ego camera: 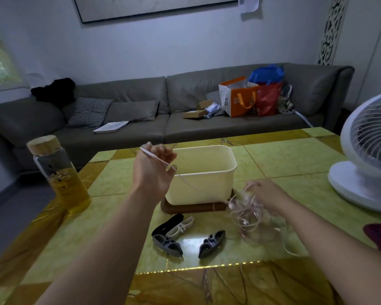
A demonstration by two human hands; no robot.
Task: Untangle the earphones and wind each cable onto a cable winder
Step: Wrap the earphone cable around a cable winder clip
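Head view showed the left hand raised over the near-left corner of the cream tub, pinching one pale cable between curled fingers. The strand trailed right toward the tangled earphones. The right hand gripped that knot from above, just right of the tub, with loops hanging onto the green table. Several cable winders lay near, untouched. The cables looked light, thin, limp and quick to snag, so hard pulling might tighten knots or strain the earbud joints. Holding close to a plug or bud and feeding it through slack loops seemed wiser.
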